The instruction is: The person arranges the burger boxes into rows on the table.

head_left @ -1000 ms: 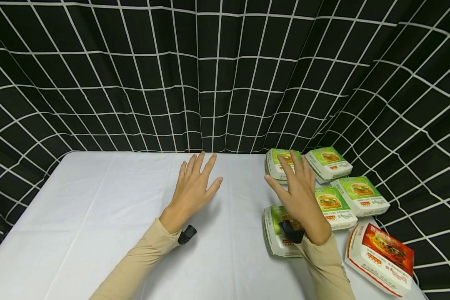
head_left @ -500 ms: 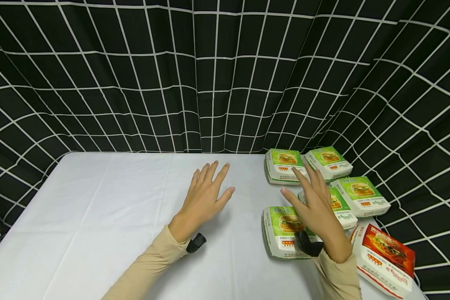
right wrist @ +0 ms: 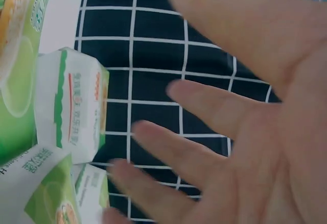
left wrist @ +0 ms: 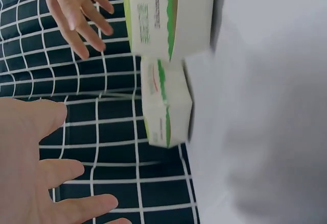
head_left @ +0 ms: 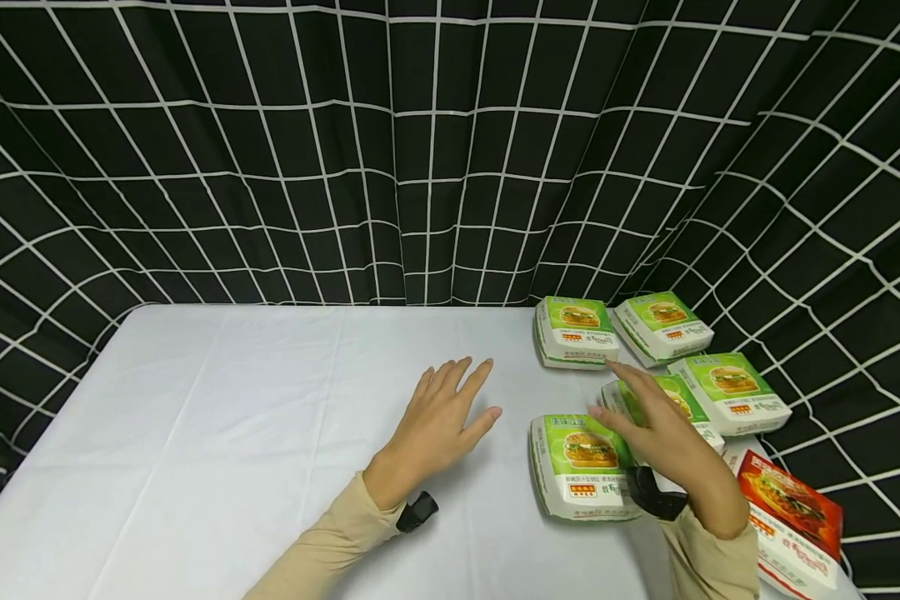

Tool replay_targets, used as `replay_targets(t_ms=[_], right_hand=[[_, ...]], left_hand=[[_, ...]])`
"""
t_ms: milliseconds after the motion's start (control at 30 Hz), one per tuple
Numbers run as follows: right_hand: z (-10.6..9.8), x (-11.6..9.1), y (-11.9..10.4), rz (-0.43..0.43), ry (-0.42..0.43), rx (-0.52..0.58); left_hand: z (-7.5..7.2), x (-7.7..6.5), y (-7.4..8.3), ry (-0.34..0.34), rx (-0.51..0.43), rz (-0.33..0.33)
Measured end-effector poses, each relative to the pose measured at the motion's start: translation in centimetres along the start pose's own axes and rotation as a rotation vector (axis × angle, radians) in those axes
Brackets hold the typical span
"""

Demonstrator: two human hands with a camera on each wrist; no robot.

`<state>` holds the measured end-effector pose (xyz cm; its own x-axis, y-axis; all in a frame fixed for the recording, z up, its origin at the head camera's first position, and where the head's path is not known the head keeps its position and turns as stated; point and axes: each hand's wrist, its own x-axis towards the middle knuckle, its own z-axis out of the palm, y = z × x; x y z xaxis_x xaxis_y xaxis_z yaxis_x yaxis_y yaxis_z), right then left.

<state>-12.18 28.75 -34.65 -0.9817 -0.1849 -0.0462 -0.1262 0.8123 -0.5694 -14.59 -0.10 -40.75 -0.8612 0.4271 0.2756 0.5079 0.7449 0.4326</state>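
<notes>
Both hands hover over the white table with nothing in them. The left hand (head_left: 431,425), fingers spread and straight, is left of the nearest green-and-white burger box (head_left: 585,467). Fingers of the right hand (head_left: 663,437) reach above another green burger box (head_left: 682,392), partly covering it in the head view. A further green box (head_left: 576,333) lies just beyond its fingertips. Beneath the right wrist and sleeve, a red-and-white burger box (head_left: 802,508) is partly hidden. In the left wrist view, the side of a green-edged box (left wrist: 173,20) shows beside the right hand.
Two more green burger boxes, one at the back (head_left: 663,327) and one at the right (head_left: 731,392), stand by the table's right edge. A white cloth (head_left: 195,433) covers the table. Black curtains with a white grid (head_left: 270,167) hang around the back and sides.
Both hands have moved right and nearer the body, the right one from over the far boxes. The nearest green box has come more fully into view. No box has visibly moved.
</notes>
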Motion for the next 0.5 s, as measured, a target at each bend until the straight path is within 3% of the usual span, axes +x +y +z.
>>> replay_targets(t_ms=[500], right_hand=[[-0.1, -0.2, 2.4, 0.033, -0.16, 0.067]], left_hand=[[4.2, -1.9, 2.8, -0.226, -0.063, 0.074]])
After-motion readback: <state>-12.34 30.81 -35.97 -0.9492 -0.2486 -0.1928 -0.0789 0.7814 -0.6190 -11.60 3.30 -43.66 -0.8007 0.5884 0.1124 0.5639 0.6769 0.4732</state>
